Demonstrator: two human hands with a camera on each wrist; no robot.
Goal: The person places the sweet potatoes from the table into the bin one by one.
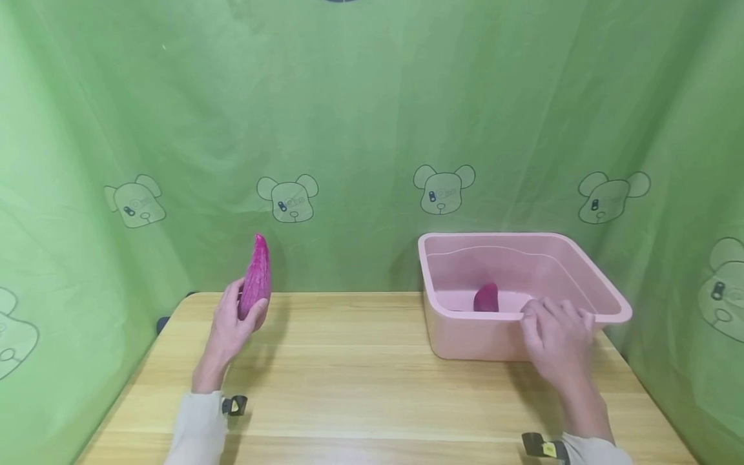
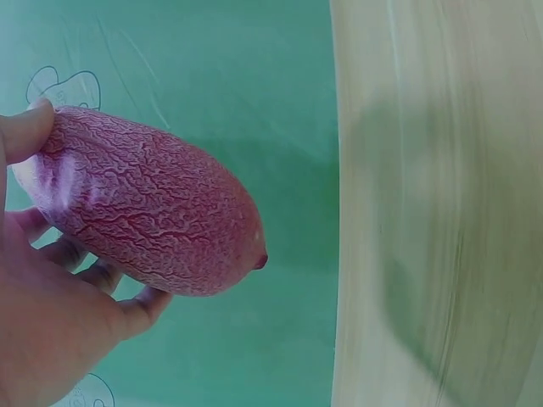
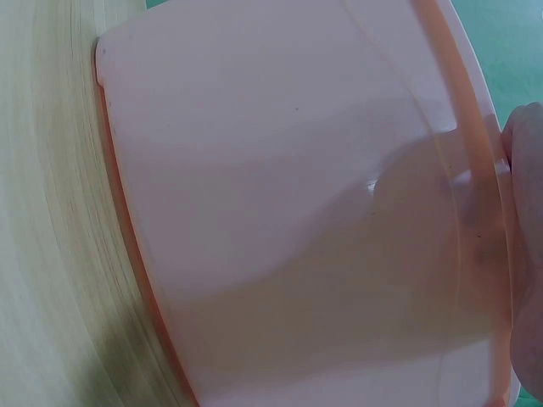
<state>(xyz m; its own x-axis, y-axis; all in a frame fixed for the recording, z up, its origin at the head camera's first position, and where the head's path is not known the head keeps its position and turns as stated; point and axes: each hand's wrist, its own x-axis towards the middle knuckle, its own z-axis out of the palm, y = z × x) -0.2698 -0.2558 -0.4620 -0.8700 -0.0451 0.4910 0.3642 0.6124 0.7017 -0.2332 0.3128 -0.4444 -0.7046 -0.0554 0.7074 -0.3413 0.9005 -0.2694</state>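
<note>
My left hand [image 1: 232,323] grips a magenta sweet potato [image 1: 256,278], its tapered tip pointing up, above the left part of the table. In the left wrist view the sweet potato [image 2: 161,203] shows wrinkled skin and a small dark nub at its rounded end; the thumb lies on one side, fingers on the other. On the right stands a pink plastic basin [image 1: 482,336]. My right hand [image 1: 558,339] holds its near rim, fingers curled over the edge. Inside the basin lies a dark magenta piece [image 1: 486,298], its lower part hidden by the near rim.
The light wooden table [image 1: 349,387] ends at a back edge against a green curtain [image 1: 349,129] printed with bear heads. The curtain also hangs along both sides. The basin stands near the table's back right corner.
</note>
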